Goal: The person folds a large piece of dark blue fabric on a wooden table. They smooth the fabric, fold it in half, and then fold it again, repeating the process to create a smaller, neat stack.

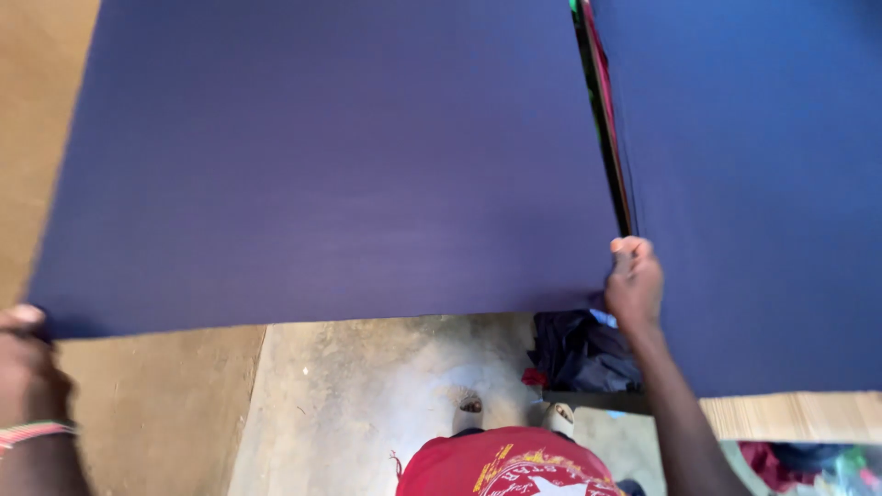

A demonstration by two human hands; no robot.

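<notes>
Two hands hold a dark blue cloth taut in the head view: the left hand at 8 o'clock and the right hand at 4 o'clock are each clamped on a lower corner, well apart, apparently to keep the sheet flat and off the concrete floor. The near edge, seemingly its long axis, runs from 9 to 3 o'clock. At 3 o'clock more blue cloth covers a counter; dark clothes lie below.
</notes>
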